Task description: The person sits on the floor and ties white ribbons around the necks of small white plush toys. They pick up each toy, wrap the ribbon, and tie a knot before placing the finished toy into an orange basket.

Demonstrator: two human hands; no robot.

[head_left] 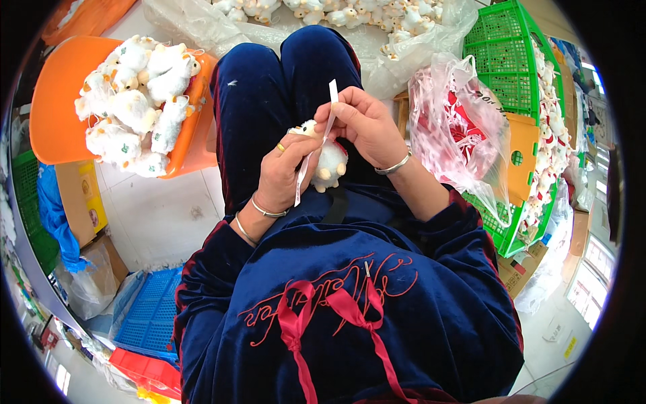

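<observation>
Over my lap, my left hand (286,172) grips a small white plush sheep (330,163) with tan feet. A long white ribbon tag (316,148) runs from the toy up past my fingers. My right hand (360,124) pinches the upper part of that tag just above the toy. Both wrists carry thin silver bangles, and a ring sits on my left hand. My dark blue velvet trousers lie right under the toy.
An orange plastic chair (54,114) at my left holds a heap of white plush sheep (134,101). A clear bag of more sheep (350,17) lies ahead. At my right a plastic bag with red pieces (457,131) rests against a green crate (511,60). A blue crate (151,313) sits low left.
</observation>
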